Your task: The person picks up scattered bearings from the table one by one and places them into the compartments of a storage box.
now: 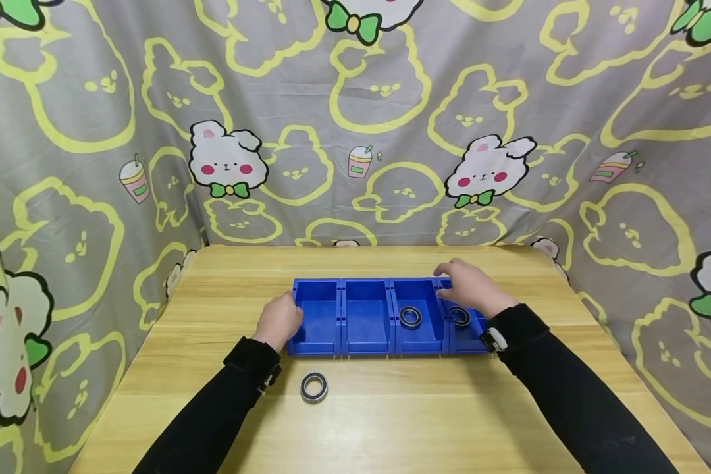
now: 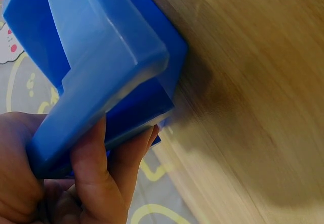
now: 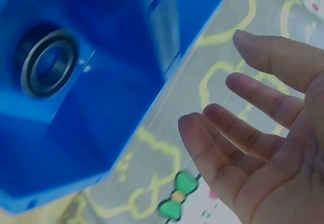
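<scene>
A row of joined blue storage bins [image 1: 365,342] stands on the table. My left hand [image 1: 280,318] grips the left side wall of the leftmost bin; in the left wrist view, its thumb and fingers pinch the blue wall [image 2: 109,46]. Over the rightmost bin hovers my right hand [image 1: 471,286], fingers loosely spread and nothing held. A ball bearing [image 1: 459,316] lies in that bin, partly shaded, and the right wrist view shows a bearing [image 3: 49,64] apart from the fingers. One more bearing [image 1: 411,318] lies in the bin to its left.
On the table in front of the leftmost bin lies a loose bearing [image 1: 314,388]. The wooden table [image 1: 391,421] reaches back to a grey patterned curtain [image 1: 308,158], which hangs behind it and along both sides.
</scene>
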`<state>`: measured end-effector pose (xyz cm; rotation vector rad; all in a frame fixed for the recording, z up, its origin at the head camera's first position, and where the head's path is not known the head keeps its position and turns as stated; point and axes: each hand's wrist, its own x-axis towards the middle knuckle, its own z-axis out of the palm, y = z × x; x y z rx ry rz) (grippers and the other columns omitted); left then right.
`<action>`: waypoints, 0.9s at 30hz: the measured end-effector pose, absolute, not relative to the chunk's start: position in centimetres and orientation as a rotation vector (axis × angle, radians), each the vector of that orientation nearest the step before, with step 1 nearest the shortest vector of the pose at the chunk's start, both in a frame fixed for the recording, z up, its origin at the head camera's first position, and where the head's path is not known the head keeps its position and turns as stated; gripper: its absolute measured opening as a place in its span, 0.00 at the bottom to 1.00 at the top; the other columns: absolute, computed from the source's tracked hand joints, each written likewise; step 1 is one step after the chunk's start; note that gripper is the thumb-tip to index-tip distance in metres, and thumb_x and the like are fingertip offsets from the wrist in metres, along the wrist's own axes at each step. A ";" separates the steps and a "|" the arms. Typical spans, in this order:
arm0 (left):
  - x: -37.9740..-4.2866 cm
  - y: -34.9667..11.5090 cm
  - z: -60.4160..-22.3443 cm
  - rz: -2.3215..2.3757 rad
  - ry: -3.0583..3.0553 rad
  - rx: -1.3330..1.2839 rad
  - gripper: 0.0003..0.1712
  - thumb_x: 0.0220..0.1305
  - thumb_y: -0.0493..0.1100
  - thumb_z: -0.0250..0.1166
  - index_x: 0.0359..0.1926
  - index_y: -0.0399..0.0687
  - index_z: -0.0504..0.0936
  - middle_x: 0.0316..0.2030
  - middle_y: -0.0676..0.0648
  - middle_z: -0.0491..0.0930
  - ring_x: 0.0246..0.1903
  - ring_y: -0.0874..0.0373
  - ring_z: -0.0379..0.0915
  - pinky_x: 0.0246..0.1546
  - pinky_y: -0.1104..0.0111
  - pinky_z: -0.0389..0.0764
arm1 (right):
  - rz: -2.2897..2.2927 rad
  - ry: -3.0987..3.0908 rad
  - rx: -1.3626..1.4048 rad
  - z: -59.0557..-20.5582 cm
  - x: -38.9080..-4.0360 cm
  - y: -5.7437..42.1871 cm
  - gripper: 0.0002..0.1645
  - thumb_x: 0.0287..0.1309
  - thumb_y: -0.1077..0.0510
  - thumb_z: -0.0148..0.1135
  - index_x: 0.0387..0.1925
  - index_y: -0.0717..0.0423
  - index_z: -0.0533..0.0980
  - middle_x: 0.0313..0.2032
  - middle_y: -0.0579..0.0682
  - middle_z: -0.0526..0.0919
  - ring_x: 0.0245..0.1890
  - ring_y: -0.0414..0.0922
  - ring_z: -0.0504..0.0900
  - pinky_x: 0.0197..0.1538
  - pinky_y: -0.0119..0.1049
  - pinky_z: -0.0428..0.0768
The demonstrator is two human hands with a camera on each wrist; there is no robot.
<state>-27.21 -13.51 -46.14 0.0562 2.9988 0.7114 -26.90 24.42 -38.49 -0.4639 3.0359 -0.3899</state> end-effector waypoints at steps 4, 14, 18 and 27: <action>-27.2 -13.5 -46.1 0.706 2.998 0.050 0.25 0.71 0.38 0.55 0.64 0.27 0.72 0.55 0.31 0.79 0.49 0.43 0.80 0.48 0.53 0.80 | -0.426 3.058 -0.399 -38.8 -26.9 27.0 0.24 0.61 0.58 0.68 0.54 0.70 0.77 0.51 0.70 0.78 0.52 0.64 0.77 0.57 0.59 0.73; -27.1 -13.5 -46.1 0.704 2.999 0.054 0.25 0.70 0.38 0.55 0.63 0.28 0.72 0.54 0.31 0.80 0.46 0.44 0.80 0.45 0.54 0.80 | -0.504 3.003 -0.190 -40.1 -26.4 31.8 0.34 0.64 0.56 0.64 0.62 0.76 0.67 0.53 0.77 0.75 0.53 0.69 0.75 0.53 0.61 0.75; -27.1 -13.6 -46.1 0.705 2.999 0.057 0.25 0.71 0.38 0.55 0.63 0.28 0.72 0.54 0.31 0.80 0.46 0.44 0.80 0.45 0.54 0.79 | -0.534 2.967 -0.128 -41.2 -26.4 33.0 0.37 0.66 0.54 0.62 0.65 0.78 0.62 0.53 0.79 0.74 0.52 0.70 0.77 0.51 0.60 0.76; -27.2 -13.5 -46.2 0.694 3.013 0.058 0.25 0.70 0.38 0.55 0.63 0.27 0.73 0.54 0.31 0.80 0.49 0.42 0.80 0.48 0.52 0.80 | -0.631 2.901 -0.049 -44.1 -26.5 34.0 0.42 0.73 0.46 0.52 0.67 0.80 0.57 0.52 0.79 0.74 0.52 0.69 0.77 0.53 0.61 0.75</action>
